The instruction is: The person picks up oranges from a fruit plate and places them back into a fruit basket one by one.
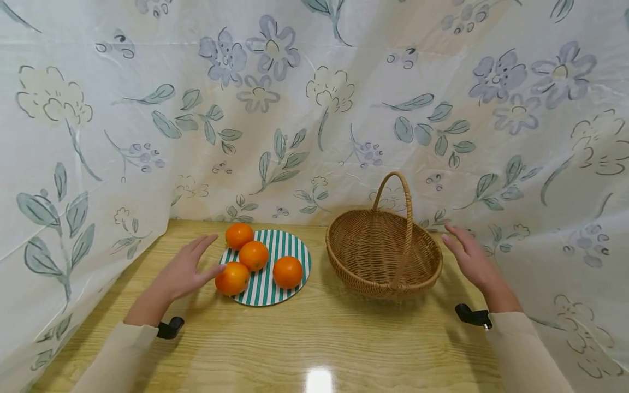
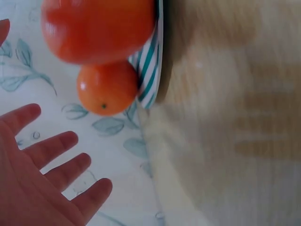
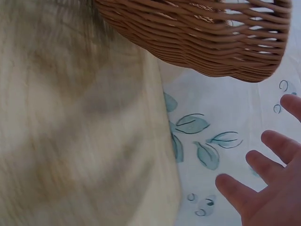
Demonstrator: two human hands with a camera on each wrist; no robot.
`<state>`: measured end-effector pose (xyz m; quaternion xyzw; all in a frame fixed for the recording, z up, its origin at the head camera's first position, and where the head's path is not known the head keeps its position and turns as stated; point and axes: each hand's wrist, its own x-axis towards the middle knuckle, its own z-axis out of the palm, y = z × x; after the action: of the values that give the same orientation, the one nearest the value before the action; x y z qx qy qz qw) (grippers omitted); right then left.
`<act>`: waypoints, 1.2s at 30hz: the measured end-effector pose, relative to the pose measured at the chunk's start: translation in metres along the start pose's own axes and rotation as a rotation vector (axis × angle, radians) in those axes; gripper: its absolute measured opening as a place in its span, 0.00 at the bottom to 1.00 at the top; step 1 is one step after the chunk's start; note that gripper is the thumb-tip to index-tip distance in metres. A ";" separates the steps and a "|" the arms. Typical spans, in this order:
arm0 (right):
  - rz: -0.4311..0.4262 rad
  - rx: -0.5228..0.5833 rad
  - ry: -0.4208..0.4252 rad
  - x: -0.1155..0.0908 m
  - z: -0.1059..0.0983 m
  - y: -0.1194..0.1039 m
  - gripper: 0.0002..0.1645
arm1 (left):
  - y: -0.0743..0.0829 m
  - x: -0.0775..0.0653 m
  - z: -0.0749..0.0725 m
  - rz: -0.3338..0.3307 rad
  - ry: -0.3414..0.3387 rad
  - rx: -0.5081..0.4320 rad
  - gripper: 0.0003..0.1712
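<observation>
Several oranges lie on and over the left edge of a round, green-and-white striped mat (image 1: 267, 292). One orange (image 1: 288, 272) is apart on the right side; the others, including the middle orange (image 1: 253, 255) and the front orange (image 1: 232, 279), cluster at the left. My left hand (image 1: 184, 268) is just left of that cluster, fingers spread and holding nothing. To the right of the mat stands a wicker basket (image 1: 366, 240) with a tall arched handle, its visible inside bare. Beside the basket's right rim, my right hand (image 1: 475, 263) has its fingers extended, with nothing in its grasp.
Everything stands on a light wood-grain table (image 1: 265, 346). A flower-printed white curtain (image 1: 295, 120) hangs behind the table and along both sides, close to each hand. Black wrist mounts show under both wrists, the left mount (image 1: 171, 327) and the right mount (image 1: 472, 315).
</observation>
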<state>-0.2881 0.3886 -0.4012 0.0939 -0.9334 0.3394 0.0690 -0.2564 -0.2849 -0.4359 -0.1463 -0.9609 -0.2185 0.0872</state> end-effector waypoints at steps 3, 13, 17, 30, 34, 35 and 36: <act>0.001 0.050 0.013 -0.002 0.007 0.006 0.40 | 0.005 -0.003 0.005 -0.020 -0.023 -0.067 0.50; 0.057 0.404 -0.010 -0.008 0.026 0.017 0.41 | 0.011 -0.013 0.023 -0.032 -0.017 -0.155 0.49; 0.052 0.561 -0.051 -0.009 0.033 0.020 0.39 | 0.012 -0.016 0.028 -0.028 -0.014 -0.219 0.48; 0.001 0.932 -0.178 -0.003 0.041 0.030 0.36 | 0.010 -0.022 0.034 -0.038 -0.041 -0.353 0.46; 0.014 0.967 -0.197 -0.003 0.039 0.032 0.36 | 0.008 -0.022 0.035 -0.032 -0.060 -0.388 0.46; 0.015 0.977 -0.203 -0.002 0.039 0.033 0.37 | 0.008 -0.022 0.035 -0.031 -0.063 -0.396 0.46; 0.017 0.982 -0.210 -0.003 0.038 0.032 0.37 | 0.007 -0.022 0.036 -0.031 -0.065 -0.403 0.46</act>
<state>-0.2953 0.3889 -0.4506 0.1415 -0.6661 0.7279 -0.0801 -0.2369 -0.2680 -0.4698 -0.1530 -0.9021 -0.4030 0.0218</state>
